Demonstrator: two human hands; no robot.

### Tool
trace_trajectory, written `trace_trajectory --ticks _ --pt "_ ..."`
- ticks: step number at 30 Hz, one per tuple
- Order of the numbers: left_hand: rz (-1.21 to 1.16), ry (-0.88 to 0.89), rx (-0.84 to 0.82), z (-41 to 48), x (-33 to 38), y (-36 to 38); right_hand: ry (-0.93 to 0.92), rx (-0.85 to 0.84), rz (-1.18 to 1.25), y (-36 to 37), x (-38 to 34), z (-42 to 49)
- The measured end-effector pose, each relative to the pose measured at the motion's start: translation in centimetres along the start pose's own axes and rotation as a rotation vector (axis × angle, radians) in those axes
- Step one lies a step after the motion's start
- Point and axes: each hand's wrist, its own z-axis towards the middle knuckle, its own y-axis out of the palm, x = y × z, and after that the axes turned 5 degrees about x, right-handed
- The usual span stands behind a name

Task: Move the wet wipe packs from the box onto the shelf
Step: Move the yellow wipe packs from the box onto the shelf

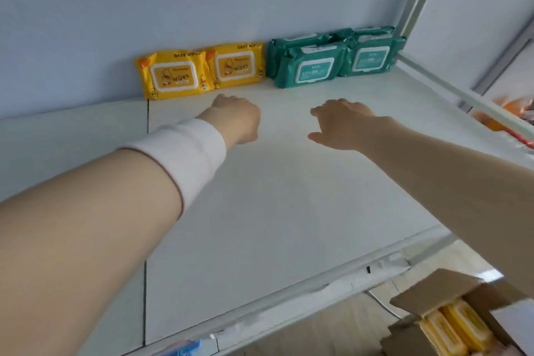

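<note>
Packs of yellow baby wipes [199,71] lean at the shelf's [260,211] back. Left hand [235,117] hovers over the shelf, loosely curled, empty. Green packs [335,58] sit back-right. Right hand [341,124] hovers, relaxed, empty. Box [433,289] stands below the shelf's front-right, holding more yellow packs [459,324].

Person's arms, head view. Left forearm: a broad white fabric band [185,153] wraps it just behind the wrist, snug, with a thin dark line along its elbow-side edge; the left hand [237,118] is bare. Right forearm and right hand [341,124]: bare throughout.
</note>
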Motion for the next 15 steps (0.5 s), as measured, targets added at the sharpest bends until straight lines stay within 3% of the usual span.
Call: trace_trajectory --ticks 4,8,15 --pt "-0.021 0.104 0.014 -1.7 9.0 -5.4 0.166 -0.178 -0.044 0.6 8.0 -7.5" --pt "-0.036 0.232 0.022 -3.2 21.2 -10.3 0.261 -0.246 -0.021 3.1 17.4 -16.5" --pt "-0.091 0.637 -0.055 -7.0 45.4 -13.5 0.471 -0.361 0.166 12.7 32.4 -35.1"
